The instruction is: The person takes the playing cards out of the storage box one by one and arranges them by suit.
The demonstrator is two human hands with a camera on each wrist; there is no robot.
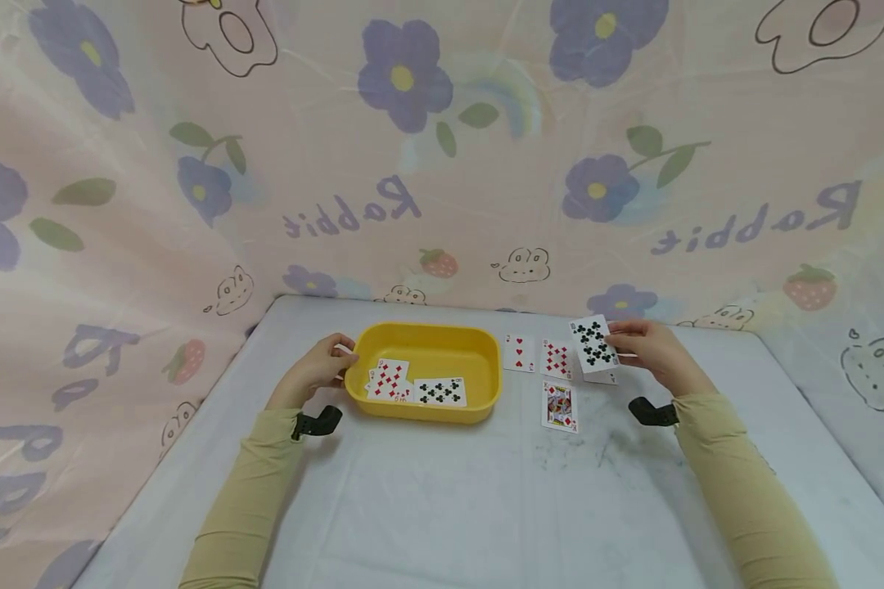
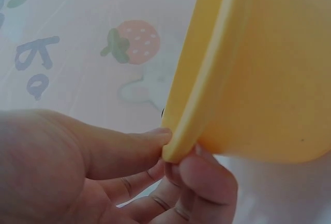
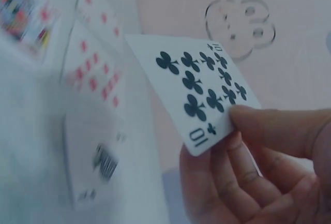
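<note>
My left hand (image 1: 317, 370) pinches the rim of a yellow plastic tub (image 2: 207, 74) at its left end, thumb on one side and fingers curled on the other. Inside the tub lie a diamonds card (image 1: 390, 378) over other cards and a clubs card (image 1: 440, 393). Raised above the table, the ten of clubs (image 3: 201, 89) is pinched between the thumb and fingers of my right hand (image 1: 657, 352). In the head view it overlaps a card with one large black symbol (image 3: 106, 162), which lies face up on the table.
To the right of the tub, a three of hearts (image 1: 519, 353) and a red diamonds card (image 1: 557, 358) lie in a row. Nearer to me is a king of diamonds (image 1: 560, 406). A patterned cloth (image 1: 471, 188) hangs behind the white-covered table (image 1: 427, 499).
</note>
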